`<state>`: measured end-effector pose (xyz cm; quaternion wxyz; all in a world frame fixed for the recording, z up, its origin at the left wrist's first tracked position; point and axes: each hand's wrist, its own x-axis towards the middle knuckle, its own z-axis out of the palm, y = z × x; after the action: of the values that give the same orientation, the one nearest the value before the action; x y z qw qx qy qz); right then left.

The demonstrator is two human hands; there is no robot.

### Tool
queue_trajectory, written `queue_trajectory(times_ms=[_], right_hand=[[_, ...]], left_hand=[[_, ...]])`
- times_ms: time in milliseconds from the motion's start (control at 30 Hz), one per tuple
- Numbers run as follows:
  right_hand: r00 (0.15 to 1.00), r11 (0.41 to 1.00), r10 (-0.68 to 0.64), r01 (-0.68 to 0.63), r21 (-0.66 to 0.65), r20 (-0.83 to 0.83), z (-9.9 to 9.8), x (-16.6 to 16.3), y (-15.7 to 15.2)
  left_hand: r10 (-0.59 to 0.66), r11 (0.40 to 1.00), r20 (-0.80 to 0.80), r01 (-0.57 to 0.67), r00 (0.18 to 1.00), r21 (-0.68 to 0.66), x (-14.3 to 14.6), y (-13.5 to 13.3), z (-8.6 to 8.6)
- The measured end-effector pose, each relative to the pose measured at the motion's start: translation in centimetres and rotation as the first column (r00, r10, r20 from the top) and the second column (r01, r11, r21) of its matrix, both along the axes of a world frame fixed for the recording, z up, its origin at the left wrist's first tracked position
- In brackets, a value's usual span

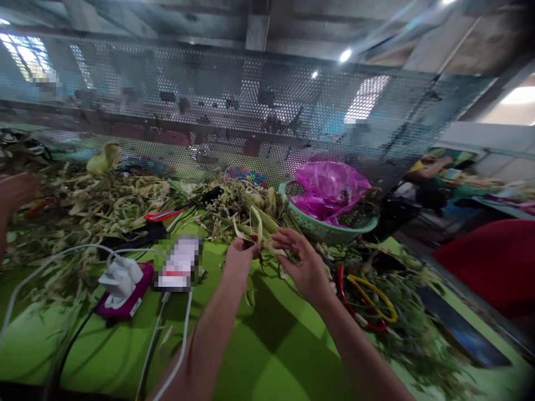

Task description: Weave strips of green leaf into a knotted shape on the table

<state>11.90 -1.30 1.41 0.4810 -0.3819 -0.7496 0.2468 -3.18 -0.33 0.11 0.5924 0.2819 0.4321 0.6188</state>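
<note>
My left hand (241,257) is closed, its fingertips pinching a pale green leafy stalk (267,223) with thin strips curling up from it. My right hand (304,266) faces it from the other side, with bent fingers and the thumb at the stalk's near end. Both hands are a little above the green tabletop (276,356). Just behind them lies a heap of dry, pale plant scraps (225,209). Beyond my right hand stands a light green plastic basket (330,229) with a crumpled purple plastic bag (330,186) in it.
A phone (180,264) on a white cable and a purple power block (125,292) with white plugs lie left. A red-handled tool (164,214) rests by a large husk pile (137,195). Yellow and red loops (374,299) lie right. Another person's hand (19,192) is at far left. A perforated metal panel (209,122) stands behind.
</note>
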Motion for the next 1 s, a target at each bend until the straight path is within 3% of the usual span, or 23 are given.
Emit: queue_trajectory(times_ms=[233, 433, 567, 867, 1000], right_hand=[[0.926, 0.964, -0.127, 0.031, 0.264, 0.357, 0.7, 1.0, 0.3], [0.89, 0.935, -0.169, 0.009, 0.356, 0.424, 0.9, 0.9, 0.3], [0.907, 0.943, -0.122, -0.02, 0.331, 0.403, 0.9, 1.0, 0.4], [0.966, 0.992, 0.052, -0.08, 0.101, 0.253, 1.3, 1.2, 0.1], [0.965, 0.992, 0.071, -0.095, 0.081, 0.252, 1.1, 1.1, 0.1]], left_hand=[[-0.082, 0.996, 0.119, 0.086, 0.99, -0.033, -0.3, -0.1, -0.1], [-0.134, 0.99, 0.158, 0.138, 0.978, -0.015, -0.3, -0.3, 0.1], [-0.163, 0.986, 0.201, 0.169, 0.966, -0.012, -0.4, -0.2, 0.2], [-0.18, 0.981, 0.204, 0.191, 0.962, -0.034, -0.7, 0.1, -0.3], [-0.172, 0.982, 0.218, 0.185, 0.961, -0.041, -0.7, -0.1, 0.0]])
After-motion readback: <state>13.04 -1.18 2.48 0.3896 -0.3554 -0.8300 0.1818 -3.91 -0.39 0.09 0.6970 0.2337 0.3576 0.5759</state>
